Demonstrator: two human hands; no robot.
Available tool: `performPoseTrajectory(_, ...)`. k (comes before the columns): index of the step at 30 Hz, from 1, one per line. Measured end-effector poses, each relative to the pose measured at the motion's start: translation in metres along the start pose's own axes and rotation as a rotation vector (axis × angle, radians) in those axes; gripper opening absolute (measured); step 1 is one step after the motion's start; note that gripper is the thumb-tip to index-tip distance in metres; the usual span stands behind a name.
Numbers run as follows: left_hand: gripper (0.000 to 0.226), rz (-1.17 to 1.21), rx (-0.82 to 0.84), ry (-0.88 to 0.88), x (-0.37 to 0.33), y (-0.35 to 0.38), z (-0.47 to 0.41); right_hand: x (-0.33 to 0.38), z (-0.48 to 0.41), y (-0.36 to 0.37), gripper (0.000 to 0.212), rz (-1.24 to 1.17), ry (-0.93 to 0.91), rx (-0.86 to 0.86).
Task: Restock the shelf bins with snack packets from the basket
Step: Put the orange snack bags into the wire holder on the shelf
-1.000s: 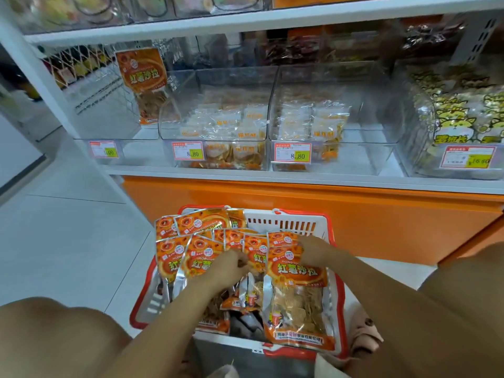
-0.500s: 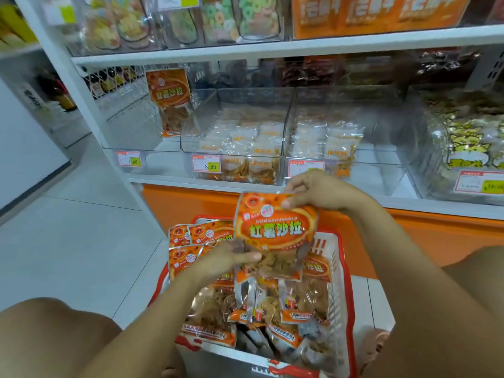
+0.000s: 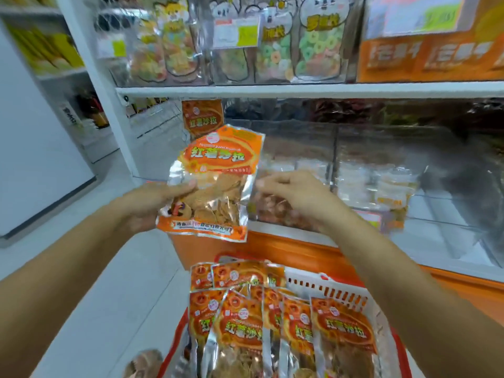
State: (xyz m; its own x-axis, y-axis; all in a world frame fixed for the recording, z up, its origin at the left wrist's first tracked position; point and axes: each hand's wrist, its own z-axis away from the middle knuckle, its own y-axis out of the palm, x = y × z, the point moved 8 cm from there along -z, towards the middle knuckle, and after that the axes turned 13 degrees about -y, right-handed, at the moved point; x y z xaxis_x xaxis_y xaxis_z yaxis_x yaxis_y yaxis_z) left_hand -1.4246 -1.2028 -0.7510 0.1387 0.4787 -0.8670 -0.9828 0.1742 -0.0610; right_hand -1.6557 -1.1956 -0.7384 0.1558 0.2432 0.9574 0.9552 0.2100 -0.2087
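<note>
Left hand (image 3: 148,205) grips the upright packet (image 3: 215,184) by its left edge; bin (image 3: 161,156) lies just beyond. Right hand (image 3: 291,196), loosely curled and holding nothing, hovers beside it.

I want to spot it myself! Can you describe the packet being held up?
Find the white shelf, then the red basket below it. Between them, the left hand holds one orange packet in the air; its twins sit in the basket or on the shelf.

Left hand (image 3: 147,205) grips the snack packet (image 3: 218,181) at its lower left corner, upright before the clear shelf bins (image 3: 368,165). Right hand (image 3: 294,195), fingers (image 3: 275,179) loosely curled, is just beside its right edge; contact unclear. More packets (image 3: 240,331) stand in the basket (image 3: 308,282) below
</note>
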Motion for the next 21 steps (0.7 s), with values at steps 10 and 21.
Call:
performPoseTrajectory(10, 0.022, 0.317, -0.075, -0.064, -0.046, -0.100, -0.079, -0.021, -0.145, 0.041, 0.028, 0.429, -0.024, -0.039)
performPoseTrajectory(21, 0.024, 0.096, -0.066, -0.153, -0.073, -0.099, -0.172, -0.030, -0.166, 0.047, 0.034, 0.434, -0.030, -0.070)
